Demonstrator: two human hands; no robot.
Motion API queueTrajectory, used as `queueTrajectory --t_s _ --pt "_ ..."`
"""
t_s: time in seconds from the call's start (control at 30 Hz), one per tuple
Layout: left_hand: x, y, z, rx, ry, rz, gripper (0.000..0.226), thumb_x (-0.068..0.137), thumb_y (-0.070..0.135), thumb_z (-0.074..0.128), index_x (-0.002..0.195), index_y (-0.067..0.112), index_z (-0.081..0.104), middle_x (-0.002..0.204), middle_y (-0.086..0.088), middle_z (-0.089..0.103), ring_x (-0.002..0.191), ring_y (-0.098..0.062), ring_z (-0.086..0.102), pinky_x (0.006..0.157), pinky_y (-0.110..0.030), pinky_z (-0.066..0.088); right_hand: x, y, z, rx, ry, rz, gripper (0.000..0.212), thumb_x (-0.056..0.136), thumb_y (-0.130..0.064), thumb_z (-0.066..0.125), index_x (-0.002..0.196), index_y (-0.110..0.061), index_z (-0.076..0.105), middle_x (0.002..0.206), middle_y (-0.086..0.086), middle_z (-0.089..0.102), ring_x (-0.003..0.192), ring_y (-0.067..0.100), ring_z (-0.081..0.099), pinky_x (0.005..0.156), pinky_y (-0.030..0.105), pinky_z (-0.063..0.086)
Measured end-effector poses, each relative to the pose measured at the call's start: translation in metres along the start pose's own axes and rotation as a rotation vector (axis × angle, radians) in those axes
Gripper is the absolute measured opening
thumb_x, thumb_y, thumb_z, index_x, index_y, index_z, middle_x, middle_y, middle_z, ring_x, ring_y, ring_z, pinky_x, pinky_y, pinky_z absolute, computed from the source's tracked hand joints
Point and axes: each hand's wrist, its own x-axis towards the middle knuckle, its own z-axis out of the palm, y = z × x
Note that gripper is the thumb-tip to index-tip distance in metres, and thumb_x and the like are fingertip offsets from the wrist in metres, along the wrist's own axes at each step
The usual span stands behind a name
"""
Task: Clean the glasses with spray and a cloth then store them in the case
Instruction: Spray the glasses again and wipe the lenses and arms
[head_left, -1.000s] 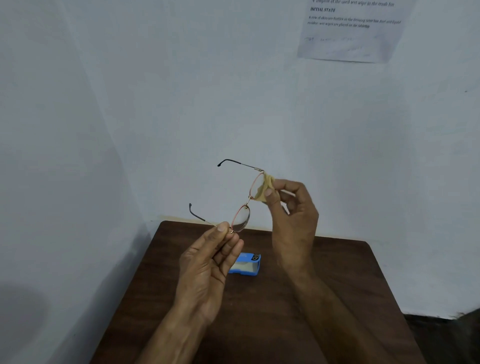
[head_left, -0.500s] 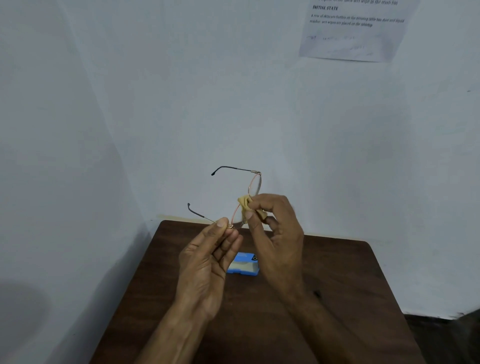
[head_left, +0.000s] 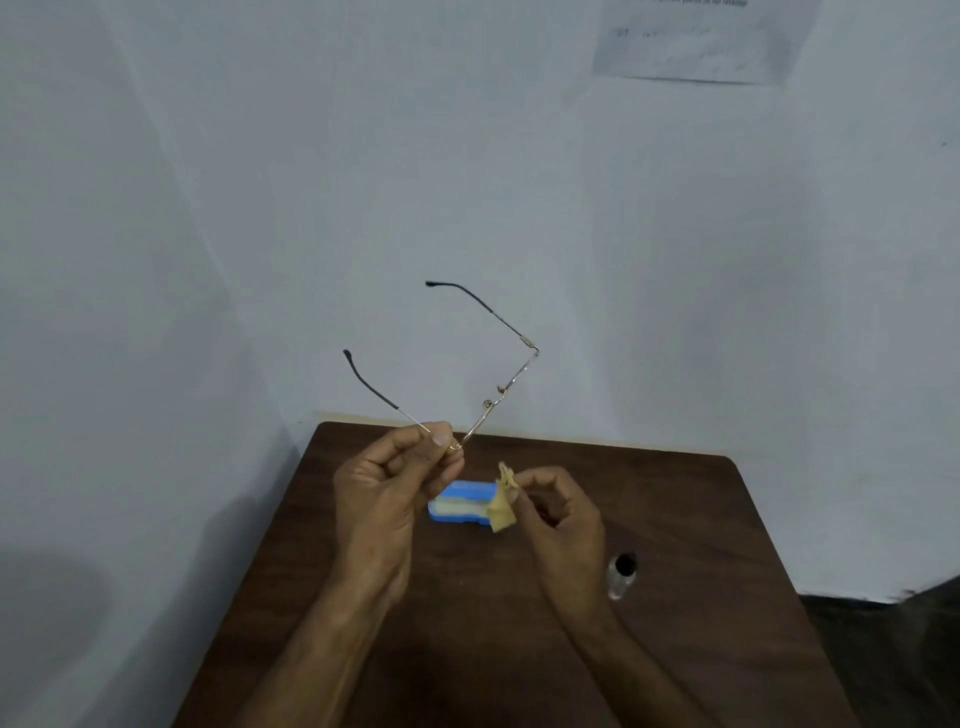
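- Left hand (head_left: 395, 499) pinches the glasses (head_left: 511, 382) at one hinge corner, aloft over the far edge of the table (head_left: 701, 519).
- Right hand (head_left: 561, 514) pinches the cloth (head_left: 501, 506), just below, not touching them.
- Light, thin wire, probably bendy: hold hinge or rim, never lens.
- Case (head_left: 457, 506) seems open beyond.

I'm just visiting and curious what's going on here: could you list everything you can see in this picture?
glasses: one, gold frame with dark temple tips, held up in the air, temples unfolded
cloth: one, yellow, crumpled, in front of the case
case: one, blue, pale inside, open on the table
spray bottle: one, clear with dark cap, on the table beside the right wrist
table: one, dark brown, against the wall
paper sheet: one, white, on the wall, upper right
left hand: pinches the glasses at the frame's corner
right hand: pinches the cloth
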Motion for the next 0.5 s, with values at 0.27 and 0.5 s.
queueTrajectory --t_s 0.27,0.5 --pt "-0.005 -0.019 -0.018 0.441 -0.073 0.247 0.012 0.084 0.014 0.079 0.095 0.016 0.08 0.09 0.0 0.082 0.087 -0.014 0.078 0.081 -0.025 0.062 -0.043 0.143 -0.037 -0.391 -0.128 0.377 0.018 0.092 -0.011 0.074 0.079 -0.021 0.069 0.073 -0.009 0.076 0.064 0.003 0.069 0.063 0.024 0.054" --pt "-0.02 -0.035 -0.032 0.643 -0.146 0.341 0.014 0.087 0.015 0.08 0.1 0.013 0.08 0.097 0.004 0.081 0.095 -0.016 0.078 0.083 -0.026 0.061 -0.058 0.192 -0.052 -0.604 -0.168 0.477 0.029 0.086 -0.014 0.077 0.067 -0.032 0.065 0.069 -0.007 0.067 0.07 0.006 0.064 0.067 0.03 0.05"
